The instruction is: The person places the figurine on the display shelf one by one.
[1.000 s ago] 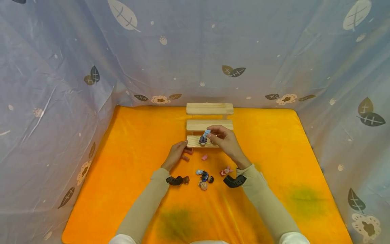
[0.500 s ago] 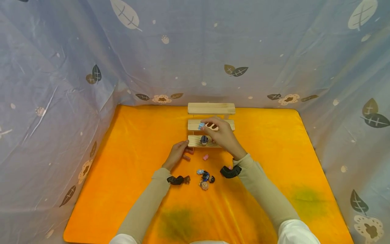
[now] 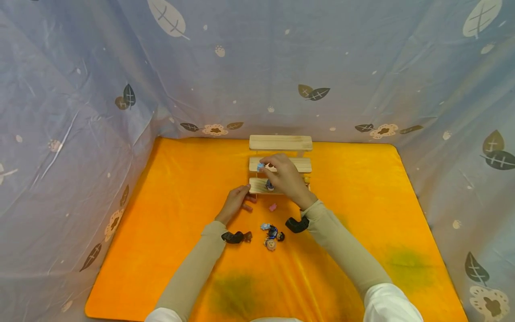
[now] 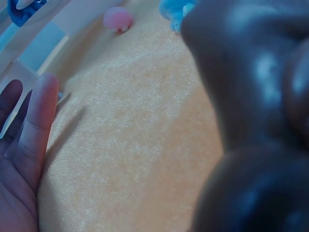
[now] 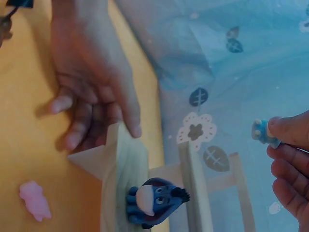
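Note:
A three-tier wooden display shelf (image 3: 280, 142) stands near the back of the orange cloth. My left hand (image 3: 235, 201) holds the left end of its lowest tier, thumb on the plank and fingers below. Between thumb and index finger of my right hand (image 3: 287, 179) is a small light-blue figurine (image 5: 260, 131), above the left end of the middle tier and apart from it in the right wrist view. A blue-grey donkey figurine (image 5: 154, 200) stands on the lowest tier. Part of a yellowish figurine (image 3: 307, 180) shows at that tier's right end, beyond my right hand.
A pink figurine (image 3: 272, 207) lies before the shelf. Nearer me are a light-blue figurine (image 3: 265, 226), a dark-blue-clad one (image 3: 273, 232) and a beige one (image 3: 271, 244). A brown figurine (image 3: 247, 236) lies beside my left wrist camera. Patterned curtains (image 3: 265, 67) enclose the cloth.
My right hand has carried the light-blue figurine up and left, from over the lowest tier to the middle tier's left end. My left hand has stayed at the shelf.

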A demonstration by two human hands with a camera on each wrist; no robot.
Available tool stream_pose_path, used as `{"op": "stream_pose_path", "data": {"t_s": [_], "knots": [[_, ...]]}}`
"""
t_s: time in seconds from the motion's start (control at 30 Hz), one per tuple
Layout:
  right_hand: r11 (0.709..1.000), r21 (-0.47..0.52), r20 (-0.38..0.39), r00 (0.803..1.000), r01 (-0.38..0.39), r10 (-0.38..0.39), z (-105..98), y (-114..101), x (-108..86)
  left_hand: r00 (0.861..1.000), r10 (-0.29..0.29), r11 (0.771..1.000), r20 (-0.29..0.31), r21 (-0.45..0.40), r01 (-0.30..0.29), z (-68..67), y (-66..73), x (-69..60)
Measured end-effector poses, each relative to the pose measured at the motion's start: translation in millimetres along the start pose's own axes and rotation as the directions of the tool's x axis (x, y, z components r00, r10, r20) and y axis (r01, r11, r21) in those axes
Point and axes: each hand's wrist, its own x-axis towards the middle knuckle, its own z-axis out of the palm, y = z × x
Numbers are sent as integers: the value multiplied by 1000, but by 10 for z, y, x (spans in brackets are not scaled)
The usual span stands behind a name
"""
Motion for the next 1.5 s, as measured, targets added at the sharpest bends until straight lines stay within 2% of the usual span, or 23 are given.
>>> {"op": "stream_pose_path", "data": {"t_s": [0.43, 0.83, 1.23, 1.5], "knots": [[996, -79, 32, 999, 40, -38, 169, 127, -7, 1000, 15, 1000, 14, -8, -15, -8, -4, -11], [982, -190, 113, 994, 15, 6, 285, 187, -23, 999, 16, 1000, 34, -8, -16, -27, -10, 3], [946, -320, 144, 990, 51, -4, 383, 220, -50, 999, 17, 1000, 38, -17, -17, -23, -7, 1], [938, -343, 146, 989, 50, 1, 427, 258, -73, 999, 13, 1000, 38, -7, -12, -33, 9, -8]]}}
